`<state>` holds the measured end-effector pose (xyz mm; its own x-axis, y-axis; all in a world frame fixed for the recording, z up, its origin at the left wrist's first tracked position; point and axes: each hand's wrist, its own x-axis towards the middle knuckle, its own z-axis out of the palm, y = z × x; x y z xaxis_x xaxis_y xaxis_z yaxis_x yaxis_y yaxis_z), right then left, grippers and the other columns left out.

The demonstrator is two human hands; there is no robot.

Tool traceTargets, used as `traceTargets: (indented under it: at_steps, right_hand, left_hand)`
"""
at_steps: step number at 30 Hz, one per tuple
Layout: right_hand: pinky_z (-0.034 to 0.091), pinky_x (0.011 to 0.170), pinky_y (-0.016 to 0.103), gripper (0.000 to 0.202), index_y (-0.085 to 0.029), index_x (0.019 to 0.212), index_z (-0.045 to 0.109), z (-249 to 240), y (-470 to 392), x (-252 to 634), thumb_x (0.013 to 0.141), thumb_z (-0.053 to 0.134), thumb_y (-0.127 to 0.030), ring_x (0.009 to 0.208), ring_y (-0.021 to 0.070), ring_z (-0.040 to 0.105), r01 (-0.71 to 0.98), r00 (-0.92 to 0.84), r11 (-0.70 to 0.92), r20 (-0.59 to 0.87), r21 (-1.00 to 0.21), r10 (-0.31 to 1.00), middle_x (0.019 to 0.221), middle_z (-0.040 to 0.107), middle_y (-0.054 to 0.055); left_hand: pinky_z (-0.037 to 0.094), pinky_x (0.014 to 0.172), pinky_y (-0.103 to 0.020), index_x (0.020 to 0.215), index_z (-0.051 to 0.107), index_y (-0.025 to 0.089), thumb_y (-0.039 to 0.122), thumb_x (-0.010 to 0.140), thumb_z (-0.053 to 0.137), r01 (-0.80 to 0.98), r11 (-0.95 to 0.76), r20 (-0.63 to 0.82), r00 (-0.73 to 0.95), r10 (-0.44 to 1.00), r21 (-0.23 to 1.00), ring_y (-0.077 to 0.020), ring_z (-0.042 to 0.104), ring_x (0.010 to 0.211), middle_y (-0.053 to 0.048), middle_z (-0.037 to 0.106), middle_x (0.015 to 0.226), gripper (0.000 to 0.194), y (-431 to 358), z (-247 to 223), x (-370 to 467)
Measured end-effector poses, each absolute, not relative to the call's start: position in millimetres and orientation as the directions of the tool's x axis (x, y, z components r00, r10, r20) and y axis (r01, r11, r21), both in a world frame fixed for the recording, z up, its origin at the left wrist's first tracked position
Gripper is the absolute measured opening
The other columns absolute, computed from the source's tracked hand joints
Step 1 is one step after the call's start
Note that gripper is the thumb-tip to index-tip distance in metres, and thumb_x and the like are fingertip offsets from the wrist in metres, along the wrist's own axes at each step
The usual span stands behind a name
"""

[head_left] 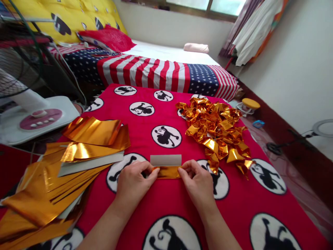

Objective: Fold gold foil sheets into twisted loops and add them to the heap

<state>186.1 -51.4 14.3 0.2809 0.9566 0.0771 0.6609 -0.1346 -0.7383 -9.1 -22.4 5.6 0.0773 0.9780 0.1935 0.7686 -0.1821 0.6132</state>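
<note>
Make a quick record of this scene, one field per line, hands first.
Left hand: pinching the left end of a paper strip
Right hand: pinching the strip's right end
Strip colors: gold nearer the person, grey beyond
Left side: gold sheets, overlapping in a loose pile
Right side: heap of folded gold pieces
Surface: red cloth with black figures in white circles

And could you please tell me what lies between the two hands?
In the head view, a gold and grey sheet lies between the left hand and the right hand.
</note>
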Motion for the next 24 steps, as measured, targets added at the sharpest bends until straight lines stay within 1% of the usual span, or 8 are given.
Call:
traceTargets:
  at_steps: [8,13,17,21,24]
  right_hand:
    - [0.035,0.050,0.022,0.016,-0.022,0.071,0.063,13.2,-52.6,181.9,0.081,0.061,-0.035,0.046,0.0103,0.049,0.659,0.323,-0.165,0.078,-0.734,0.943,0.054,0.059,-0.005]
    - [0.036,0.053,0.023,0.014,-0.023,0.074,0.067,10.0,-52.7,180.7,0.081,0.059,-0.033,0.055,0.0130,0.055,0.731,0.286,-0.121,0.140,-0.671,0.948,0.065,0.067,-0.002]
    - [0.037,0.055,0.024,0.015,-0.024,0.076,0.068,11.6,-53.0,180.2,0.083,0.057,-0.032,0.057,0.0139,0.057,0.768,0.259,-0.097,0.169,-0.632,0.951,0.069,0.069,-0.001]
    - [0.037,0.054,0.025,0.016,-0.023,0.076,0.068,15.9,-53.1,179.9,0.083,0.056,-0.031,0.057,0.0144,0.057,0.775,0.246,-0.091,0.167,-0.625,0.955,0.067,0.068,0.000]
    - [0.037,0.054,0.025,0.016,-0.023,0.077,0.068,15.7,-53.1,180.1,0.084,0.056,-0.031,0.057,0.0143,0.057,0.774,0.245,-0.092,0.163,-0.627,0.956,0.068,0.067,0.000]
  left_hand:
    - [0.038,0.057,-0.025,0.057,0.060,0.020,0.032,0.076,0.064,0.773,-0.199,0.213,0.084,0.973,0.603,-0.0121,0.055,0.057,0.002,0.062,0.060,0.023,-23.3,7.6,-8.4]
    - [0.037,0.057,-0.024,0.057,0.058,0.020,0.031,0.076,0.064,0.781,-0.191,0.203,0.084,0.976,0.595,-0.0120,0.056,0.058,0.003,0.062,0.061,0.023,-23.2,10.0,-7.6]
    - [0.036,0.056,-0.024,0.060,0.055,0.020,0.031,0.076,0.066,0.801,-0.175,0.207,0.065,0.976,0.572,-0.0115,0.054,0.057,0.004,0.060,0.061,0.023,-23.9,8.9,-9.7]
    - [0.038,0.059,-0.025,0.063,0.056,0.020,0.031,0.079,0.064,0.787,-0.188,0.223,0.066,0.973,0.588,-0.0119,0.055,0.059,0.003,0.061,0.064,0.022,-25.3,6.4,-12.4]
    - [0.038,0.058,-0.024,0.066,0.057,0.020,0.032,0.079,0.064,0.768,-0.161,0.196,0.048,0.980,0.620,-0.0118,0.056,0.058,0.003,0.062,0.063,0.019,-25.6,6.0,-13.4]
